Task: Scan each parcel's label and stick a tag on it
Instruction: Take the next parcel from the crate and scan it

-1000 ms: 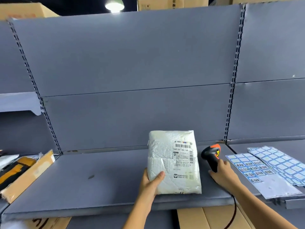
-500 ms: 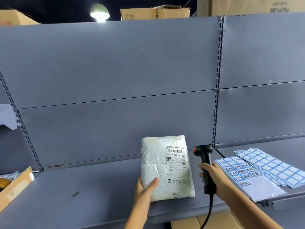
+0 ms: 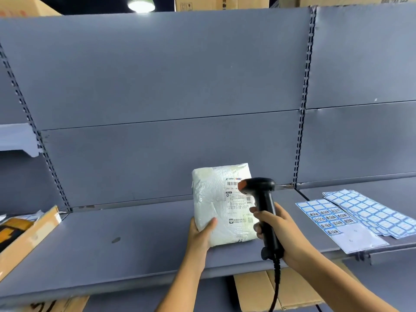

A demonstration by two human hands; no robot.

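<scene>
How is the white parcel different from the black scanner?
The parcel is white and flat like a pillow; the scanner is black with an orange tip, shaped like a pistol. The parcel carries a printed label; the scanner trails a cable. The left hand props the parcel upright on the shelf; the right hand grips the scanner in the air, pointing at that label. Both are held in one hand each.

The parcel is wrapped in crinkled white plastic with a faint sheen, and the label on it is smooth matt paper. The scanner is black plastic, slightly glossy on its head. The shelf looks like matt grey painted metal, the tag sheets are smooth paper, and the boxes below are plain brown cardboard.
</scene>
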